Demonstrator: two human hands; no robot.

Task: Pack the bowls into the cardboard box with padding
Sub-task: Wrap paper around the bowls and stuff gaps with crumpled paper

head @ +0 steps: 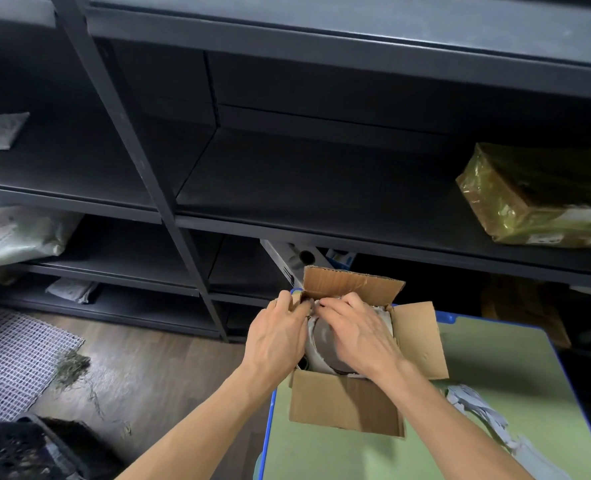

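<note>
The cardboard box (346, 407) stands open on a green table (515, 358) with a blue rim, and both hands are inside its mouth. The bowl (323, 341) lies in the box upside down, its grey round base showing in the gap between the two hands, right under the right palm.

The left hand (276, 337) reaches in from the box's left side. Its fingers are curled round the short left flap at the far corner, with a strip of cardboard showing between them. The right hand (360, 336) lies across the bowl with its fingers bent. Its tips meet the left hand's fingertips at the white padding (389, 320) along the far edge of the box. Whether the right hand pinches the padding or only presses it cannot be told.

The padding rings the bowl on the sides that show, between the bowl and the box walls. The far flap and the right flap stand open beyond and beside the right hand.

Near the right forearm, on the table, lies loose crumpled paper (474, 414).

Well beyond the right hand, on a dark shelf (321, 188), sits a parcel (529, 199) wrapped in gold film. It carries white labels, but the writing is too small to read.
</note>
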